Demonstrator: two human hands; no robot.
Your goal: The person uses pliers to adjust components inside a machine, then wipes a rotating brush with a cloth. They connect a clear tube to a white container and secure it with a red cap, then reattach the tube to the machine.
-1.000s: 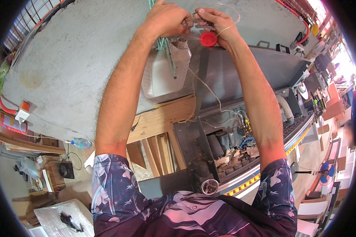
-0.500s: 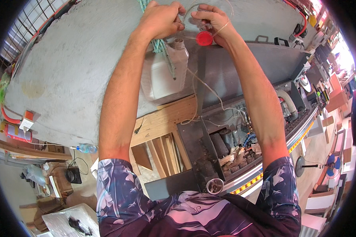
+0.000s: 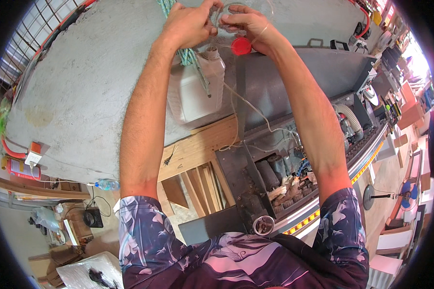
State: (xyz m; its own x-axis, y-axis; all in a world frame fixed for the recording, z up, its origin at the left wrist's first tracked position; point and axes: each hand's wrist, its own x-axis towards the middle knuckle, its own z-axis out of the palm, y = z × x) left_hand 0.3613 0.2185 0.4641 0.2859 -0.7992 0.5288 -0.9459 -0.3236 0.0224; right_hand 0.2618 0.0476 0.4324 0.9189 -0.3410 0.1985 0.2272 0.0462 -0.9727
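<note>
High over a grey concrete surface, my left hand (image 3: 190,21) has curled fingers beside a loop of clear thin tube (image 3: 271,10); what they grip is hard to make out. My right hand (image 3: 253,29) pinches the tube, with a red round cap (image 3: 241,45) hanging at its fingers. Below them stands a translucent white jerrycan (image 3: 194,91) with an uncapped neck. A bundle of green-white rope (image 3: 185,57) hangs by my left hand, over the jerrycan. A pale hose (image 3: 250,107) runs down from near the jerrycan toward the machine.
A dark machine (image 3: 255,180) with exposed fittings, a handwheel (image 3: 263,224) and a corrugated hose (image 3: 352,118) lies low right. A wooden frame (image 3: 197,144) is below the jerrycan. A power socket (image 3: 33,154) and water bottle (image 3: 108,185) are left, a fan (image 3: 407,196) far right.
Both hands, with the tube and red cap, have moved left and slightly up in the picture. The gap between the left and right fingertips shifts, and the surroundings shift slightly with the view.
</note>
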